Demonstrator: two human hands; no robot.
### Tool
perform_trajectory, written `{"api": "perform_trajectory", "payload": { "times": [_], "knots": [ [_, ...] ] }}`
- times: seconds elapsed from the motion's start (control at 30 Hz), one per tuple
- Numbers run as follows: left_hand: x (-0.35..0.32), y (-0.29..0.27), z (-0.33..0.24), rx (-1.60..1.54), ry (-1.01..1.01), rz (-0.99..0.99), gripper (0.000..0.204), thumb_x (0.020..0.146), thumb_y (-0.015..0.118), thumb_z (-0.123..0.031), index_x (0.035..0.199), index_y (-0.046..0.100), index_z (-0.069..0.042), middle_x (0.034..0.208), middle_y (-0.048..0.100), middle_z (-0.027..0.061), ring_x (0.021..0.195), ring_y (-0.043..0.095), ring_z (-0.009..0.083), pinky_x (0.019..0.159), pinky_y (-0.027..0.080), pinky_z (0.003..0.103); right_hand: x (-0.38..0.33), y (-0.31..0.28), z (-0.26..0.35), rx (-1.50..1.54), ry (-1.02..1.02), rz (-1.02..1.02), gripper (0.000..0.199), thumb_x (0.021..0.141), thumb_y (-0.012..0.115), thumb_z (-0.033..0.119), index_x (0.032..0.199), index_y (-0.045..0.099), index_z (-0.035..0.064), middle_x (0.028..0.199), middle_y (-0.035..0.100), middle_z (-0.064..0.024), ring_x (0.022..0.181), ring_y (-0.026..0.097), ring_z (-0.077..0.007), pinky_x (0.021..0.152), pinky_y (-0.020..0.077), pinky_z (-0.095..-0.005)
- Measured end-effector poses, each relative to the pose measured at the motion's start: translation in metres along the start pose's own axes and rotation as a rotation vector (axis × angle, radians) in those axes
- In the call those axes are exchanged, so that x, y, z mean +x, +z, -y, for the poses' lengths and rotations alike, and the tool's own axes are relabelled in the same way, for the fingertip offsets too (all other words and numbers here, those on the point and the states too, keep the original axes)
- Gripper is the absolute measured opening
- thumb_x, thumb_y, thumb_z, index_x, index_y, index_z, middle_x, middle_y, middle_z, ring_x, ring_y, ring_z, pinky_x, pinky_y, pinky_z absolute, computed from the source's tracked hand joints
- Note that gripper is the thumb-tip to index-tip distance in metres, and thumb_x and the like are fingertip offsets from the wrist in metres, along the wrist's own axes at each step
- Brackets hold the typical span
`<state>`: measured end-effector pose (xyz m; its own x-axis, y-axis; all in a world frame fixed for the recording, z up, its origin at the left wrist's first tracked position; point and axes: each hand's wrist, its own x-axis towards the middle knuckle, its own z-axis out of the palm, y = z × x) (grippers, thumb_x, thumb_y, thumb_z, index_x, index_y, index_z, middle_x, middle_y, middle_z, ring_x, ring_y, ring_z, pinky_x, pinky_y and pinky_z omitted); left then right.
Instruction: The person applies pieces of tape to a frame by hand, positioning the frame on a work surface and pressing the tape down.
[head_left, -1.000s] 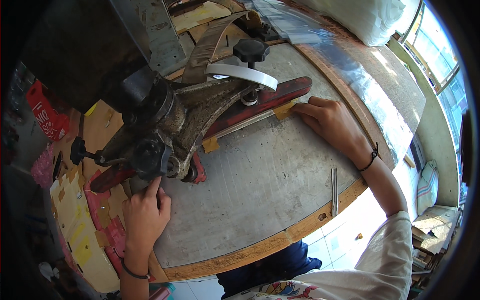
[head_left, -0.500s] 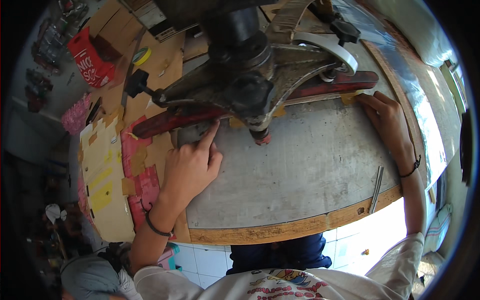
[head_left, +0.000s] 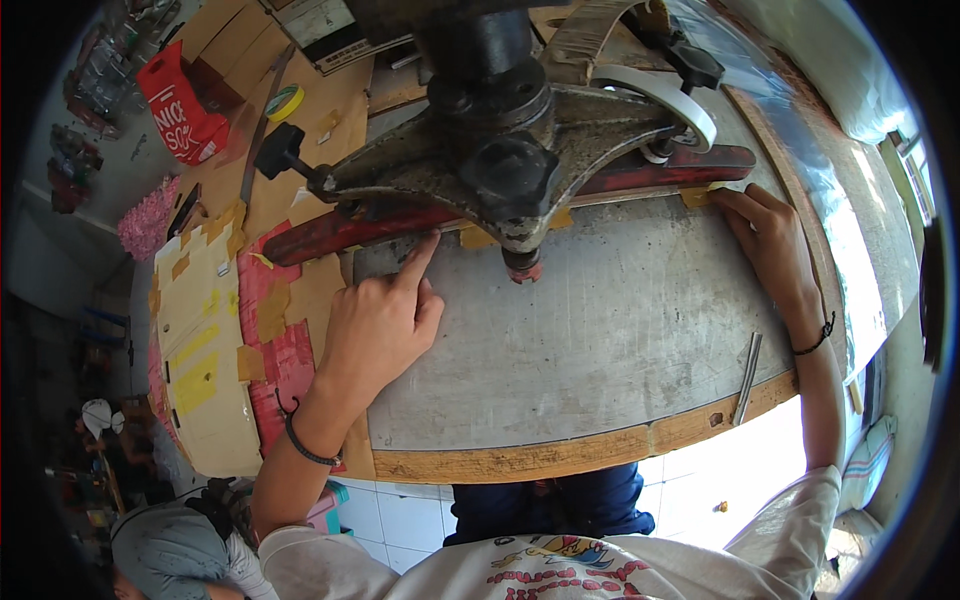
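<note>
A dark metal clamp frame (head_left: 590,125) with black knobs stands over a grey metal board (head_left: 560,330). Beneath its arms runs a long red bar (head_left: 370,228), with pieces of brown tape (head_left: 697,197) along its near edge. My left hand (head_left: 375,320) holds nothing; its index finger is stretched out, the tip touching near the bar's edge, while the other fingers are curled. At the bar's right end, my right hand (head_left: 765,225) has bent fingers closed at a piece of the brown tape. A ring of white tape (head_left: 690,100) hangs on the frame's right arm.
A thin metal strip (head_left: 747,380) lies near the board's right front corner, by the wooden edge (head_left: 560,450). At left are a taped cardboard piece (head_left: 205,350), a yellow tape roll (head_left: 285,103) and a red bag (head_left: 180,105). Another person (head_left: 170,555) is at lower left.
The whole view has shifted slightly. Both hands stay at nearly the same spots along the red bar; the left index fingertip still touches near its edge.
</note>
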<state>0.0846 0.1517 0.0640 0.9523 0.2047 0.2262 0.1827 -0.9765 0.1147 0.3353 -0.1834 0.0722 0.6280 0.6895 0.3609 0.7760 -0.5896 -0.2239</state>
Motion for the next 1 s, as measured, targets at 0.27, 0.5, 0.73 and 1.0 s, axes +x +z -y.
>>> {"api": "perform_trajectory", "payload": {
  "times": [0.27,0.5,0.73,1.0],
  "knots": [
    [0.0009,-0.0045,-0.0036,0.031,-0.004,0.024,0.056,0.085,0.06,-0.015,0.141,0.058,-0.012,0.057,0.063,0.0174,0.054,0.066,0.0359,0.057,0.055,0.048,0.0008,-0.0005,-0.004,0.015,-0.03,-0.005,0.021,0.092,0.068,0.008,0.111,0.074,0.0043,0.094,0.068,-0.0138,0.082,0.07,-0.0311,0.076,0.0563,-0.042],
    [0.0007,0.0003,-0.0018,0.03,0.009,-0.012,0.056,0.084,0.06,-0.013,0.14,0.058,-0.012,0.057,0.062,0.0172,0.054,0.065,0.0366,0.057,0.055,0.048,-0.0006,0.0034,-0.0092,0.047,-0.055,-0.013,0.02,0.094,0.068,0.011,0.112,0.075,0.0056,0.097,0.07,-0.0121,0.083,0.071,-0.0291,0.077,0.0576,-0.0407],
    [0.0031,-0.0043,-0.0062,0.039,-0.022,0.03,0.056,0.084,0.059,-0.012,0.14,0.058,-0.011,0.058,0.063,0.0174,0.054,0.065,0.0366,0.058,0.055,0.048,-0.0006,0.0042,-0.009,0.034,-0.059,-0.007,0.02,0.093,0.068,0.011,0.111,0.075,0.0056,0.096,0.07,-0.0125,0.081,0.071,-0.0284,0.077,0.058,-0.0405],
    [0.0009,-0.0042,-0.0039,0.04,-0.024,0.041,0.056,0.085,0.06,-0.014,0.141,0.058,-0.011,0.057,0.063,0.0169,0.054,0.066,0.0353,0.057,0.055,0.047,0.0019,0.0048,-0.0057,0.054,-0.076,-0.021,0.02,0.092,0.069,0.008,0.111,0.075,0.005,0.092,0.069,-0.0117,0.079,0.07,-0.0294,0.075,0.0571,-0.041]
  ]
}}
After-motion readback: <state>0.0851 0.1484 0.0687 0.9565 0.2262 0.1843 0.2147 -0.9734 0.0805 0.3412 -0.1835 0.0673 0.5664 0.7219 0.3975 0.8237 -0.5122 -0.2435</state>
